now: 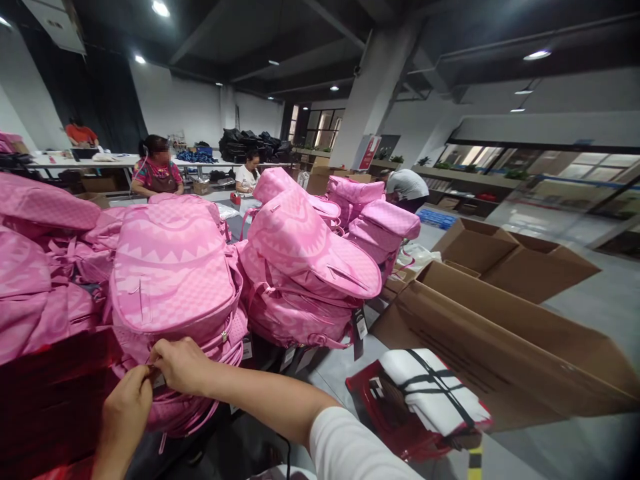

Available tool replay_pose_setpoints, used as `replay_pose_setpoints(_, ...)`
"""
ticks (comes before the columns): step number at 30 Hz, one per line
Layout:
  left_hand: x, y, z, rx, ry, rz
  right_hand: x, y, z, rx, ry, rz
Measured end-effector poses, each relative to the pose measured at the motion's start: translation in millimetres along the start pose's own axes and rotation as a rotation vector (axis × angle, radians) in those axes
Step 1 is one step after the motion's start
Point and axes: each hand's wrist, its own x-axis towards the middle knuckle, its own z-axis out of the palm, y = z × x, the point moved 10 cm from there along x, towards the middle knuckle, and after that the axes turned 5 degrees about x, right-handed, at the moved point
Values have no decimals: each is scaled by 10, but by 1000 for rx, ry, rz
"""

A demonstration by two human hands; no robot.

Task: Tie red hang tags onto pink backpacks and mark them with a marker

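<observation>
My left hand (129, 403) and my right hand (181, 365) meet at the near lower side of a stacked pink backpack (173, 267). The fingers of both are closed in a pinch, almost touching each other. What sits between the fingertips is too small to make out. The backpack lies front side up, with a checked and toothed pattern and a small zipped pocket. Beside it on the right, another pink backpack (305, 267) tops a second pile, with a dark hang tag (359, 325) dangling from it.
More pink backpacks (25, 287) crowd the left. A dark red surface (55, 400) fills the lower left. To the right stand open cardboard boxes (480, 333) and a red crate (363, 393) holding a strapped white bundle (430, 387). Several people work farther back at tables.
</observation>
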Motion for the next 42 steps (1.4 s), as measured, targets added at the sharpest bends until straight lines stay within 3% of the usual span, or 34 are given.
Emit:
replay_pose_setpoints(5,-52,241,-174,21,212,166,-26,39,-42,26,1,60)
replay_pose_setpoints(8,-59,238,-215,15,239,110,-30,28,-58,44,-4,77)
replay_pose_setpoints(18,-157,129,-113,99,208,-40,-56,-16,-15,69,-37,64)
replay_pose_setpoints(23,-164,207,-156,80,206,65,-80,45,-18,124,19,104)
replay_pose_setpoints(30,-128,161,-162,88,193,25,-56,102,-32,217,48,164)
replay_pose_setpoints(33,-125,83,-116,0,139,-63,-89,-67,-71,204,46,73)
replay_pose_setpoints(35,-157,26,-130,-78,102,-166,-224,-250,-159,165,76,-34)
replay_pose_setpoints(38,-311,31,-258,-195,100,-340,-660,-358,-342,140,111,-119)
replay_pose_setpoints(40,-506,136,-366,-219,135,-449,-1078,-233,-458,214,92,-125)
replay_pose_setpoints(42,-741,358,-391,-217,149,-517,-1559,80,-587,325,80,-61)
